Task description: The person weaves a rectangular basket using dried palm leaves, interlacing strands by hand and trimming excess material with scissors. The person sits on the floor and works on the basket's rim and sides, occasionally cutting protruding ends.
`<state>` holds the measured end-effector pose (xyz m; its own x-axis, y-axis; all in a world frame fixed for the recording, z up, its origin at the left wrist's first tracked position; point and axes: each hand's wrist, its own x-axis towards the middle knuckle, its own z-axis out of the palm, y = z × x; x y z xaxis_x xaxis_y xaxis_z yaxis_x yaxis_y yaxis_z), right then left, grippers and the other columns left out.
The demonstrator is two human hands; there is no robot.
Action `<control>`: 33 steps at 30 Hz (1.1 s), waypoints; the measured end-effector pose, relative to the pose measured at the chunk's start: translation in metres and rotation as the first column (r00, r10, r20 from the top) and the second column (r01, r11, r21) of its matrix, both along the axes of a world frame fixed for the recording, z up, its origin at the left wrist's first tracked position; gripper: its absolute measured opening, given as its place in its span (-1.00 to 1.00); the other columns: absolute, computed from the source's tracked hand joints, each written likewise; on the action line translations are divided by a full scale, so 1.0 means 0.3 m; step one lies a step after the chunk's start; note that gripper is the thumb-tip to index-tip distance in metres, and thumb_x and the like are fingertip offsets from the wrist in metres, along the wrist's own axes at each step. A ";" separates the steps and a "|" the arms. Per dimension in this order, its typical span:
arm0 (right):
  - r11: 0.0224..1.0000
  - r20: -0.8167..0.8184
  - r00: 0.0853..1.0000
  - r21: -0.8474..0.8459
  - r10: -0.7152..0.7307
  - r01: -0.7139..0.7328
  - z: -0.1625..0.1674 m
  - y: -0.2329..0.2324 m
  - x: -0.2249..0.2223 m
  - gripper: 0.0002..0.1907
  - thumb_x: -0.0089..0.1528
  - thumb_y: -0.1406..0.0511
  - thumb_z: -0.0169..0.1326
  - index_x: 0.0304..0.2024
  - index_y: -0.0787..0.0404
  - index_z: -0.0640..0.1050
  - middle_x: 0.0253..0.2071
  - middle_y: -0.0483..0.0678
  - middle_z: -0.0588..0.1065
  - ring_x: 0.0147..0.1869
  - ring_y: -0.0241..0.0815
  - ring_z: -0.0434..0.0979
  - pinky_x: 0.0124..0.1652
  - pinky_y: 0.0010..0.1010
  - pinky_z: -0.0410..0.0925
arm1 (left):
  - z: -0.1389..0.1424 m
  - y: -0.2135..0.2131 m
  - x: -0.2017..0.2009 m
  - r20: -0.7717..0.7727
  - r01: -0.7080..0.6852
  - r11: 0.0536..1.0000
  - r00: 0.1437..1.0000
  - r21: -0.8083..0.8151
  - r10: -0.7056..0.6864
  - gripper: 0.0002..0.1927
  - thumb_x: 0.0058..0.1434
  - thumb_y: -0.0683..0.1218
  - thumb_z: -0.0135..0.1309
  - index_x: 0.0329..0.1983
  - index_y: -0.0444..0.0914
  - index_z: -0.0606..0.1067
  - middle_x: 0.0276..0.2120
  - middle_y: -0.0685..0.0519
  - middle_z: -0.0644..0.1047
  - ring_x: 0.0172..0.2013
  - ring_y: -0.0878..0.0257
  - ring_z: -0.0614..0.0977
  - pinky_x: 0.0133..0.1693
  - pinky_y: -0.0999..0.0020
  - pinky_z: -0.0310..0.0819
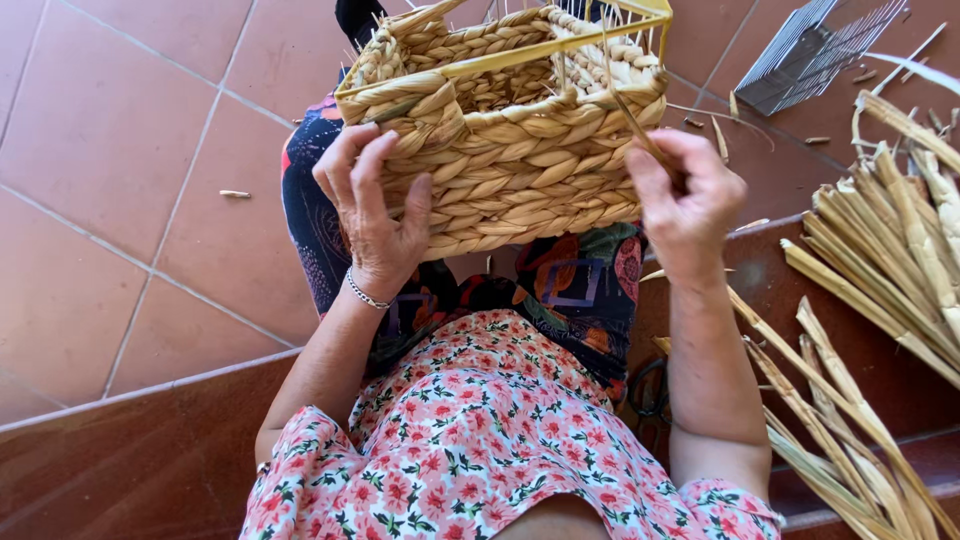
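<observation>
On the lap of a seated person, at about twelve o'clock in the head view, a rectangular basket of braided pale straw on a yellow metal frame [520, 150] rests tilted, its open top turned away from the camera. The left hand [375, 205], a silver bracelet [366, 294] at the wrist, lies spread against the basket's near woven wall at ten o'clock, fingers [352, 158] curled over the thick rim braid, the grip grasping the basket. The right hand [683, 205], at two o'clock, presses against the basket's right corner, its grip clenched on a thin dry straw strand [632, 118] that runs up across the weave toward the rim. The person wears a pink floral blouse [470, 430] and dark patterned trousers [570, 285]. At three to four o'clock, a loose bundle of long dried straw stalks [880, 250] lies across a dark red tiled step [150, 460], with more stalks fanning toward five o'clock. Beyond the basket spreads a floor of terracotta tiles [110, 130], littered with small straw scraps, and at one o'clock lies a grey wire frame [810, 50].
</observation>
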<state>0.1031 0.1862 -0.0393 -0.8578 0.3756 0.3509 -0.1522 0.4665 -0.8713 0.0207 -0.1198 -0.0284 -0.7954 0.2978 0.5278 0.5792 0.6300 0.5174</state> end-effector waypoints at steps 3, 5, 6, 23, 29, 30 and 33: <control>0.994 0.003 0.999 0.106 0.036 -0.036 0.047 -0.053 -0.139 -0.84 0.44 0.35 0.27 0.02 0.33 0.65 -0.30 -0.07 0.62 -0.35 -0.43 0.46 -0.37 -0.55 0.29 | -0.007 0.015 -0.025 0.034 -0.065 0.997 0.997 0.047 0.063 -0.49 0.43 -0.17 0.28 0.35 -0.21 0.33 0.30 -0.06 0.28 0.23 0.02 0.31 0.31 0.12 0.21; 0.984 0.012 0.997 0.156 0.082 -0.082 0.074 -0.070 -0.210 -0.78 0.43 0.37 0.23 0.10 0.34 0.63 -0.24 -0.05 0.64 -0.30 -0.42 0.55 -0.33 -0.55 0.39 | -0.013 0.023 -0.036 0.047 -0.072 0.995 0.997 0.072 0.068 -0.46 0.43 -0.18 0.26 0.38 -0.21 0.28 0.35 -0.12 0.22 0.30 -0.01 0.28 0.33 0.12 0.20; 0.978 0.018 0.995 0.182 0.103 -0.105 0.085 -0.077 -0.234 -0.75 0.43 0.37 0.21 0.14 0.35 0.62 -0.22 -0.04 0.66 -0.27 -0.41 0.60 -0.32 -0.55 0.44 | -0.017 0.025 -0.040 0.054 -0.074 0.994 0.996 0.084 0.070 -0.44 0.43 -0.19 0.24 0.39 -0.21 0.26 0.38 -0.15 0.19 0.34 -0.03 0.26 0.34 0.12 0.20; 0.953 0.084 0.994 0.289 0.063 -0.085 0.016 0.038 -0.188 -0.71 0.38 0.23 0.20 0.05 0.28 0.68 -0.51 -0.07 0.51 -0.48 -0.31 0.44 -0.44 -0.47 0.31 | -0.051 0.011 -0.078 0.166 0.025 0.954 0.983 0.298 -0.078 -0.33 0.51 -0.17 0.22 0.51 -0.14 0.11 0.55 -0.09 0.01 0.54 0.02 0.03 0.53 0.13 -0.10; 0.957 0.070 0.970 -0.162 -0.232 0.240 -0.094 0.109 0.001 -0.74 0.47 0.16 0.19 -0.15 0.22 0.59 -0.45 -0.25 0.45 -0.50 -0.44 0.30 -0.52 -0.59 0.17 | -0.073 0.010 -0.108 0.218 0.053 0.874 0.959 0.484 -0.179 -0.21 0.50 -0.12 0.26 0.53 -0.22 -0.02 0.52 -0.08 0.03 0.51 0.10 0.11 0.54 0.18 0.02; 0.958 0.113 0.962 -0.119 -0.247 0.260 -0.098 0.103 0.019 -0.76 0.47 0.16 0.18 -0.18 0.18 0.57 -0.44 -0.28 0.43 -0.48 -0.45 0.30 -0.52 -0.61 0.18 | -0.075 0.019 -0.125 0.235 0.048 0.834 0.949 0.550 -0.209 -0.16 0.49 -0.11 0.27 0.54 -0.25 -0.08 0.51 -0.11 0.03 0.51 0.10 0.15 0.55 0.18 0.07; 0.964 0.047 0.967 -0.081 -0.252 0.255 -0.102 0.002 0.057 -0.73 0.39 0.24 0.34 -0.14 0.22 0.51 -0.39 -0.22 0.43 -0.42 -0.41 0.34 -0.43 -0.59 0.25 | -0.093 0.038 -0.192 0.385 -0.047 0.716 0.867 0.696 -0.317 -0.21 0.45 -0.14 0.22 0.56 -0.29 0.02 0.29 -0.13 0.40 0.29 0.14 0.50 0.38 0.27 0.41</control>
